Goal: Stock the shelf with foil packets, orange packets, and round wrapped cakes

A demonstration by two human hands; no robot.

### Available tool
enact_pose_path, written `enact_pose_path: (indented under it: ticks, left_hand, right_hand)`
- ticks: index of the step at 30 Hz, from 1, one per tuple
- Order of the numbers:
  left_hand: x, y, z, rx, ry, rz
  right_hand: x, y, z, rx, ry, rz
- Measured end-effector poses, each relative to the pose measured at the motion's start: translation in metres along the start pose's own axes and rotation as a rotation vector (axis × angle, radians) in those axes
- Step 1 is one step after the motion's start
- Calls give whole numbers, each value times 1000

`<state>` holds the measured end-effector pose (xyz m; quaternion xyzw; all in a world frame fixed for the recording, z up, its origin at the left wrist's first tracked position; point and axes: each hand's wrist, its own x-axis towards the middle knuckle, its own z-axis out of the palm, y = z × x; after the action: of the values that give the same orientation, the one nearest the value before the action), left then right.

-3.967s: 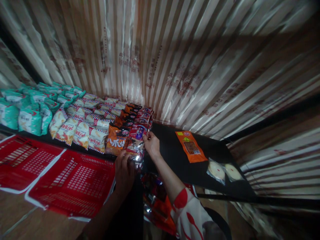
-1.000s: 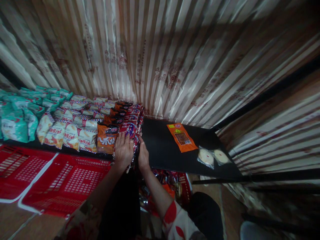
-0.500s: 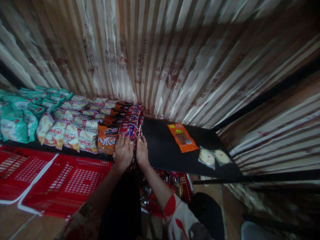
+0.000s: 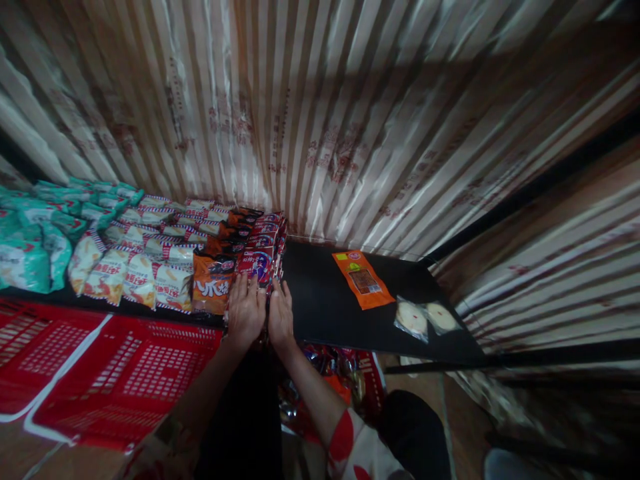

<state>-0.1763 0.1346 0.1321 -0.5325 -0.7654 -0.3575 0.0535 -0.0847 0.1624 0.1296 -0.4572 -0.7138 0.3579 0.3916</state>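
The left hand (image 4: 247, 312) lies flat, palm down, its fingers straight and close together over the lower front of the dark red packets (image 4: 258, 259). The right hand (image 4: 281, 319) is straight too, fingers side by side and set along the packets' right edge — how firmly either presses, I cannot tell.

The packets are glossy, with pale lettering and a blue-purple figure, and stand one behind another in a row on the black shelf (image 4: 320, 303). At least four show; the rest overlap too closely to count.

Just left of them is a row of orange-and-black packets (image 4: 210, 285), one in front and several behind. Next come white striped bags (image 4: 139, 279), four across the front, then teal bags (image 4: 27, 257), too crowded to count.

On the right lie one orange pouch (image 4: 363, 280) and two clear-wrapped pale discs (image 4: 413, 318) — all flat. Two red baskets (image 4: 165, 373) sit below the shelf's left part.
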Motion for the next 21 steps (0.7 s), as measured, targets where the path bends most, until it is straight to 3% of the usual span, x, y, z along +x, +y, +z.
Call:
enact_pose_path:
  ticks: [14, 21]
  left_hand:
    - [-2, 1, 2, -52, 40, -2]
    - [-1, 16, -14, -88, 48, 13]
  right_hand:
    - [-4, -9, -8, -5, 34, 54]
    - [-13, -10, -13, -8, 59, 76]
